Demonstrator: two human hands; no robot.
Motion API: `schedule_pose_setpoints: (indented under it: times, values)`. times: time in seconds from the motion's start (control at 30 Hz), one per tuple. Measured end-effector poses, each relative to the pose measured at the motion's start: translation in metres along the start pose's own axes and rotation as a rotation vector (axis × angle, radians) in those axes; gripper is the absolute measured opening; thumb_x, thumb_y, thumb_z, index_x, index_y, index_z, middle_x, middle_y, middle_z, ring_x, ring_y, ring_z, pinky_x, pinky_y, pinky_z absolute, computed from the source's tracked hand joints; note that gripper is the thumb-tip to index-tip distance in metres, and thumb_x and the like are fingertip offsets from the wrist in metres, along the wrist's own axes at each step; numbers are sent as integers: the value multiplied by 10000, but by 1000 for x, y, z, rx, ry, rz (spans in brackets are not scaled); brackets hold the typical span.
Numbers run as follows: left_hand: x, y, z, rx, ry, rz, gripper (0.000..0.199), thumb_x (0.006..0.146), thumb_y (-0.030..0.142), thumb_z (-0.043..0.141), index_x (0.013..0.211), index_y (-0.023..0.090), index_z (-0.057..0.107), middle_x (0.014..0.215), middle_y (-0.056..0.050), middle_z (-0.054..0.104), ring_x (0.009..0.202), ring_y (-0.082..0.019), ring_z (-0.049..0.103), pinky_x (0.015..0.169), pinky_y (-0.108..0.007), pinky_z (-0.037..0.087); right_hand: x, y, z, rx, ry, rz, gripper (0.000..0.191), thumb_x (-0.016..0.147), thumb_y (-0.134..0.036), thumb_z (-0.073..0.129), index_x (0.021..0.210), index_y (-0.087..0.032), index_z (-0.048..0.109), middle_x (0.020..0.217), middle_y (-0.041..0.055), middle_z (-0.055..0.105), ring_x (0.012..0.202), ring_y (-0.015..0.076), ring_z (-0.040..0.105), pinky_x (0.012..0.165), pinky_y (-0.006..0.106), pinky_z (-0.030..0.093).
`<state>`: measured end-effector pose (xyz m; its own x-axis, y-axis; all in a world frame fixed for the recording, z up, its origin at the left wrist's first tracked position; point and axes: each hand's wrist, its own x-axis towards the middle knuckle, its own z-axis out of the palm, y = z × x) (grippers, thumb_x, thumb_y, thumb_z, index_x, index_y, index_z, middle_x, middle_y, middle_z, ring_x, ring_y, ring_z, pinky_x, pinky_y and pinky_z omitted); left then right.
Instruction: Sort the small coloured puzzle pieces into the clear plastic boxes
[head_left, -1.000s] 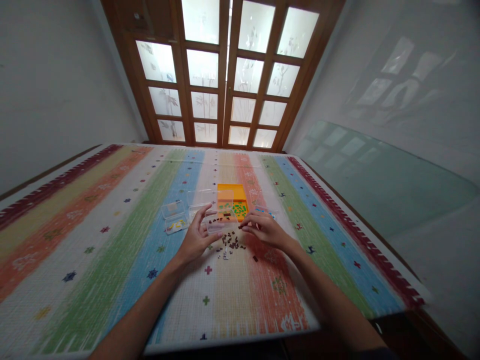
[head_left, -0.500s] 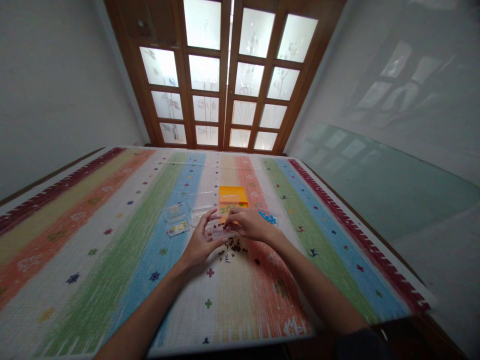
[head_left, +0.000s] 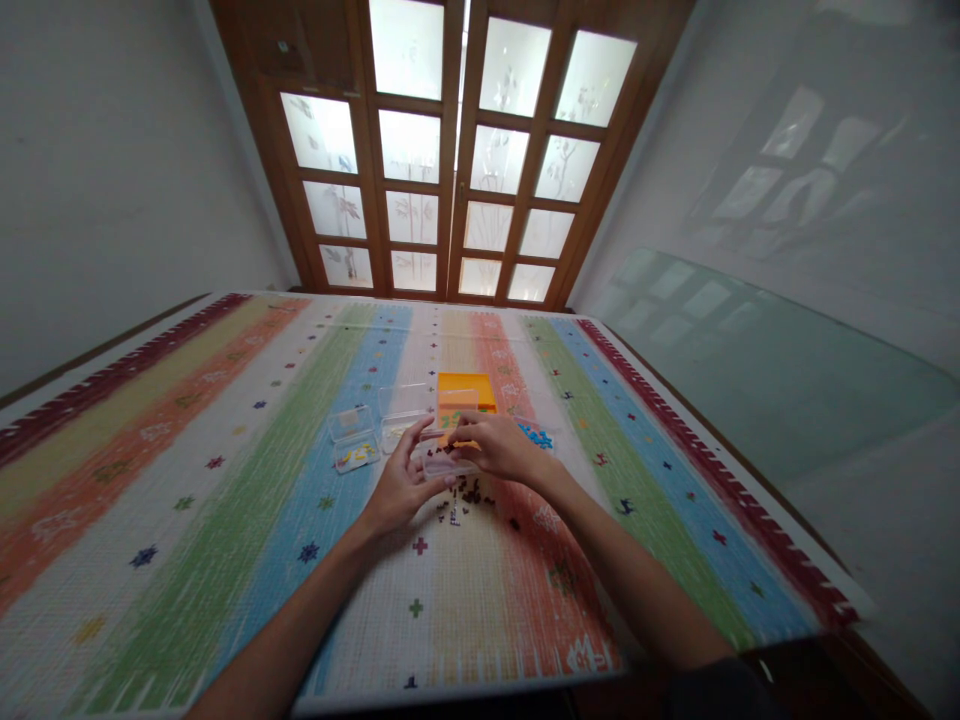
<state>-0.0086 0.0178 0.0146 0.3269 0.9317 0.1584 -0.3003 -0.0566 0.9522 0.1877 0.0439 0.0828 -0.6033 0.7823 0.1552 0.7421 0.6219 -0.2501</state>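
The left hand (head_left: 397, 492) gripped the clear box (head_left: 459, 468) while the right hand (head_left: 499, 446) reached over it, grip contents unconfirmed; release appeared to require steady support.

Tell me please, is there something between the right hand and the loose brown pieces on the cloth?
Yes, the near wall of the clear box, which the left hand holds. The right hand has its fingers over the box; the brown pieces lie just on its near side.

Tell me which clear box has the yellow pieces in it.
The leftmost clear box, left of the left hand. Its pieces are yellow; the blue pieces lie to the right.
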Motion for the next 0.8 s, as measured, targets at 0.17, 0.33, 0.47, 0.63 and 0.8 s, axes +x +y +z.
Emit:
schedule_pose_setpoints:
  times: [0.17,0.33,0.47,0.63,0.8]
  values:
    - [0,1,-1,17,7,2,802,713,170,851,1404,302,465,1402,-87,518,1097,-242,708,960,-392,600,-4,2,0,2,-2,-40,177,922,-178,699,1071,-222,786,1047,73,661,790,138,607,678,238,379]
    - [1,-2,-3,16,11,6,817,715,191,859,1417,312,457,1431,-93,490,1084,-247,720,961,-404,604,-8,8,1,18,43,-51,177,950,-208,665,1094,-206,767,1033,76,639,826,155,609,704,247,407]
    - [1,1,-4,31,27,-10,829,704,207,870,1417,311,461,1499,-104,429,1057,-242,730,957,-415,609,-19,17,-3,56,141,-57,167,967,-221,612,1075,-195,737,1009,73,637,826,159,605,721,257,422]
    - [2,4,-5,26,40,-7,821,696,219,874,1405,315,472,1492,-106,455,1054,-248,730,933,-416,622,-41,31,-4,156,233,-7,105,922,-197,596,978,-167,681,831,35,646,733,150,581,699,258,422]
    - [3,2,-8,44,50,2,817,704,215,868,1411,321,473,1448,-101,478,1059,-248,726,930,-421,617,-55,40,14,175,46,4,129,879,-152,622,972,-174,709,839,28,666,707,137,582,693,248,426]
